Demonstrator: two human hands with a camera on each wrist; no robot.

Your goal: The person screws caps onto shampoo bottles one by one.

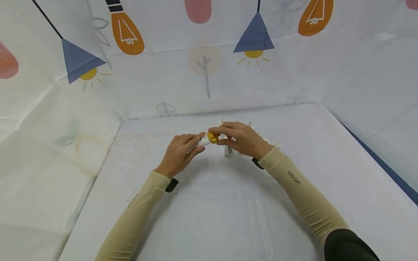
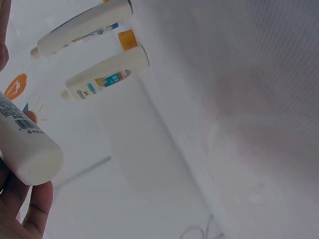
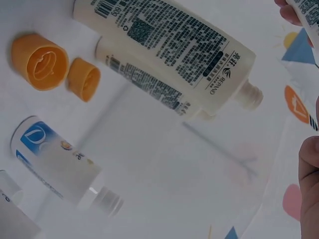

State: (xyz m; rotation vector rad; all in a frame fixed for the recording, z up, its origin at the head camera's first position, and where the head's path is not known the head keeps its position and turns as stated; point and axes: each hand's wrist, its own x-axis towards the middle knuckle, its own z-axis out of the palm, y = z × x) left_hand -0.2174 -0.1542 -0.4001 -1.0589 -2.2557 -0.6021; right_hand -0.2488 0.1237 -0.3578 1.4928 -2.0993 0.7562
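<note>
In the head view my left hand (image 1: 177,154) grips a white plastic bottle (image 1: 203,141), tilted with its top toward the right. A yellow cap (image 1: 213,137) sits at its top end, pinched between the right hand's (image 1: 243,137) thumb and fingers. The left wrist view shows the gripped bottle's base (image 2: 42,162) and printed back, with fingers (image 2: 39,209) beneath it. At the right wrist view's edge, part of the right hand (image 3: 310,162) shows below the printed bottle (image 3: 310,20).
Uncapped bottles stand on the white table, including a large printed bottle (image 3: 174,42) and a smaller blue-labelled bottle (image 3: 60,162). A large orange cap (image 3: 40,60) and a small orange cap (image 3: 83,79) lie nearby. Behind the table hangs a patterned white sheet (image 1: 156,83).
</note>
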